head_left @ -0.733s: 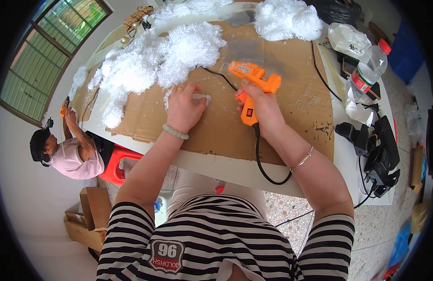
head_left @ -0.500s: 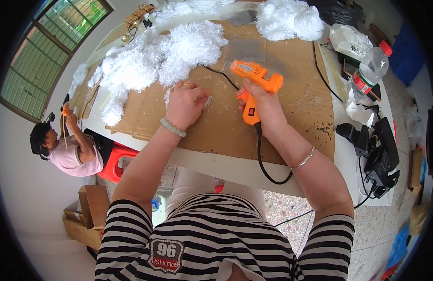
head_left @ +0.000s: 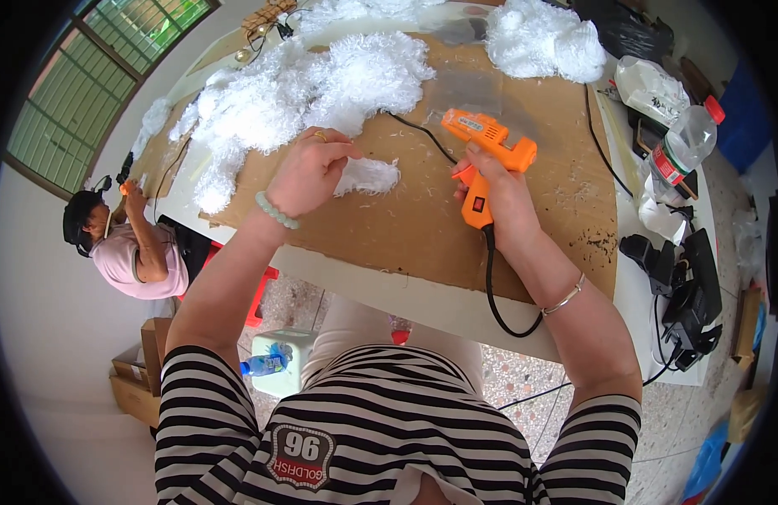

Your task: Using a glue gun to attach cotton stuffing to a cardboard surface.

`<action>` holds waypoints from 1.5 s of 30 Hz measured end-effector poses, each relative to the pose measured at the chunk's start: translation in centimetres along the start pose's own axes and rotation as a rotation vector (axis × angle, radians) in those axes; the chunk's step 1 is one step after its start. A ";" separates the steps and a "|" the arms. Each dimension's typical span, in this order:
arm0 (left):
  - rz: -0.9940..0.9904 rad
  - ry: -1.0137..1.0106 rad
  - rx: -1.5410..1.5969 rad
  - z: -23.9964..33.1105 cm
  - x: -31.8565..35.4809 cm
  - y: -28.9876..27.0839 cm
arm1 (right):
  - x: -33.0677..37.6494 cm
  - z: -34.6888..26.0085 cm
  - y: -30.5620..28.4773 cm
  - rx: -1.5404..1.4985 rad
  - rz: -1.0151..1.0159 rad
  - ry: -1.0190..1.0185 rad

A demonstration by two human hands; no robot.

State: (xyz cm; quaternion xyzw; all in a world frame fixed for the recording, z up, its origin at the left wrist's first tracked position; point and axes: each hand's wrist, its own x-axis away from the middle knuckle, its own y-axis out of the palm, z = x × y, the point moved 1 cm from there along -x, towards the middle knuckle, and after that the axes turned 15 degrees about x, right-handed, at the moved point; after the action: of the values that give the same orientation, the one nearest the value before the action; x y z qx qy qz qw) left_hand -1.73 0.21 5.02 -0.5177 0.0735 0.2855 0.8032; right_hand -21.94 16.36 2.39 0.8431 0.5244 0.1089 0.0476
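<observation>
Lying on a flat brown sheet of cardboard (head_left: 389, 244): a small, elongated tuft of white fringed fibre (head_left: 370, 177). Stretches roughly left to right, with the right end tipped slightly away from the body. Sits nearer by far to the bare left hand (head_left: 306, 177), just to the right of the fingertips, with the near-left end partly behind them. Cannot tell from this angle whether touching or only hovering above. Curled loosely at the fingers there, with thumb and forefinger close together; cannot tell whether pinching any fibre.

Well apart to the right, across bare cardboard: the bare right hand (head_left: 507, 198), wrapped firmly round the handle of an orange plastic glue gun (head_left: 493, 139). Points that gun's nozzle away from the body and to the left, beyond the tuft rather than at it. Trails a black cable (head_left: 491, 282) from the handle toward the near edge.

Farther out, beyond the left hand: a large, loose pile of white fluffy fibre (head_left: 271, 105). At the far right: a clear plastic bottle with a red cap (head_left: 692, 135), leaning.
</observation>
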 end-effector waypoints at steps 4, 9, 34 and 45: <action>0.021 0.071 -0.043 1.9 1.3 0.1 | -0.1 0.1 -0.1 0.013 -0.005 -0.014; 0.020 0.255 -0.199 3.9 2.7 1.1 | 0.0 0.1 0.1 0.026 -0.005 -0.030; 0.257 -0.078 0.032 -0.9 3.1 -0.9 | -0.1 0.0 0.1 0.029 0.013 0.003; 0.128 -0.636 0.094 -6.9 2.9 -1.1 | -0.1 0.3 0.2 0.044 0.027 0.038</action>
State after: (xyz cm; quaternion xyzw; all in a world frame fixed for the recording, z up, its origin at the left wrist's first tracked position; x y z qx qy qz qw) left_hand 2.46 -5.06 1.60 -0.3593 -0.1357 0.4792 0.7892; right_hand -21.79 16.18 2.09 0.8489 0.5159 0.1139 0.0175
